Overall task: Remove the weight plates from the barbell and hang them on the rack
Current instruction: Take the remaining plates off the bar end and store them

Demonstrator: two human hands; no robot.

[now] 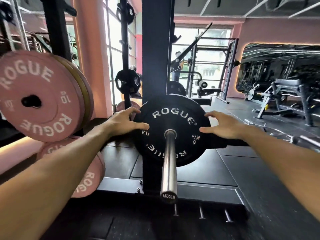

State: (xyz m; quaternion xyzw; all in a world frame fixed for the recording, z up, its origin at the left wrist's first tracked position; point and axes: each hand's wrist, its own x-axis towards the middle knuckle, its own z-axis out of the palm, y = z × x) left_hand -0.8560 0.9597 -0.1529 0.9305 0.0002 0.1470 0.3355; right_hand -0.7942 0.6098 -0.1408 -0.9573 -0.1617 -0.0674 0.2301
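Black ROGUE plate sits on the barbell sleeve, up against the rack upright. Left hand at the plate's left rim, right hand at its right rim; fingers spread apart, touching the edges w/ thumbs on the face, not clamped. Pink plates hang on rack pegs to the left.

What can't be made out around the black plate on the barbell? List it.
Head view only:
- Behind the black plate: that plate hides any further plates.
- Left hand and right hand fingertips: curled over the rim, grip unclear.
- Pink plates pegs: covered by the plates.
- Barbell far end: hidden.
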